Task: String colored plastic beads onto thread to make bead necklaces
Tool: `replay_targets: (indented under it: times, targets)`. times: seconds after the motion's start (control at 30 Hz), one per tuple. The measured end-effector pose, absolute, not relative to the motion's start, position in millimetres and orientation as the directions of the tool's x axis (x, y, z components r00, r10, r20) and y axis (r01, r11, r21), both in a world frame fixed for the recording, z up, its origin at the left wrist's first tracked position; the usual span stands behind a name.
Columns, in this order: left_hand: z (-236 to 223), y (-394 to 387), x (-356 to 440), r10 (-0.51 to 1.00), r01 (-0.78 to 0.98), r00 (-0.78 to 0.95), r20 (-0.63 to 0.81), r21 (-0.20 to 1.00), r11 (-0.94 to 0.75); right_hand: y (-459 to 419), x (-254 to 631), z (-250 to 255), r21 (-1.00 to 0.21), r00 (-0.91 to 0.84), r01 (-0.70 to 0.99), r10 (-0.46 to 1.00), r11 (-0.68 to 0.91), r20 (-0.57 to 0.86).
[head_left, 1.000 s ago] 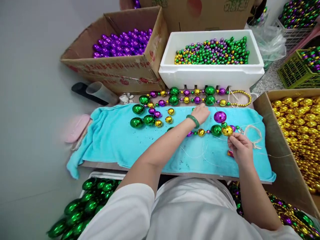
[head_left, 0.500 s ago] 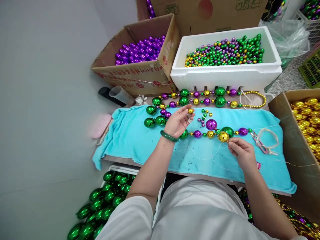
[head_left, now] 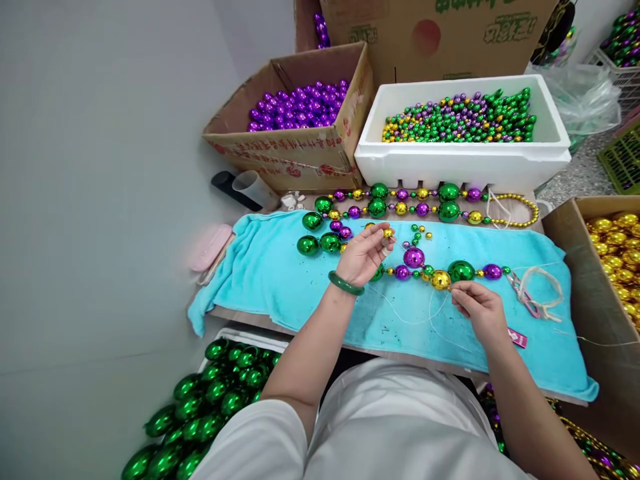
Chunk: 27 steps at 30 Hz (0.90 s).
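My left hand (head_left: 367,255), with a green bangle at the wrist, pinches a small gold bead (head_left: 388,233). A thin pale line runs from that bead toward a large purple bead (head_left: 414,258). A small green bead (head_left: 429,270) sits between the purple bead and a large gold bead (head_left: 441,279). My right hand (head_left: 479,305) pinches the end of this bead string beside the gold bead; the exact grip point is hidden. Behind it lies a beaded strand with a large green bead (head_left: 461,271) and a purple bead (head_left: 493,271). Loose small beads (head_left: 415,236) lie beyond my left fingers.
A turquoise towel (head_left: 300,293) covers the table. Finished-looking strands (head_left: 400,209) lie along its back edge. Behind stand a cardboard box (head_left: 280,150) of purple beads and a white foam box (head_left: 465,163) of small beads. A gold-bead carton (head_left: 570,267) stands right, a cord loop (head_left: 557,293) nearby.
The purple and gold beads have shifted left, and the pale line now shows taut between the small gold bead and the purple bead. Both hands keep their pinches. The camera view has shifted slightly.
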State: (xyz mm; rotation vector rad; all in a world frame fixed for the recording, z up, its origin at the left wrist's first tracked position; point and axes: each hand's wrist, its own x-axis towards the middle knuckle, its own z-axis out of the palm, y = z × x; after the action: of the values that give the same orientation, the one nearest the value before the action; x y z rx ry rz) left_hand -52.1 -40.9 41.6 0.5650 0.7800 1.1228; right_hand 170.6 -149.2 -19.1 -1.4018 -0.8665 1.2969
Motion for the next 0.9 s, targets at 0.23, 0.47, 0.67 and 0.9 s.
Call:
replay_targets:
  times: [0.23,0.47,0.67,0.9]
  targets:
    - [45,-47,-51,0.974,-0.566,0.123,-0.188,0.793,0.224,-149,170,-21,-0.972,0.163,-0.040,0.959,-0.231,-0.234]
    - [40,-57,-51,0.970,-0.509,0.156,-0.185,0.827,0.239,-150,162,-19,-0.975,0.143,-0.006,0.965,-0.222,-0.221]
    - [30,-68,-53,0.959,-0.491,0.131,-0.251,0.824,0.283,-147,145,-22,-0.955,0.125,-0.186,0.958,-0.231,-0.256]
    - [29,-75,-66,0.992,-0.154,0.034,-0.119,0.980,0.122,-155,144,-38,-0.921,-0.043,0.008,0.920,-0.390,-0.390]
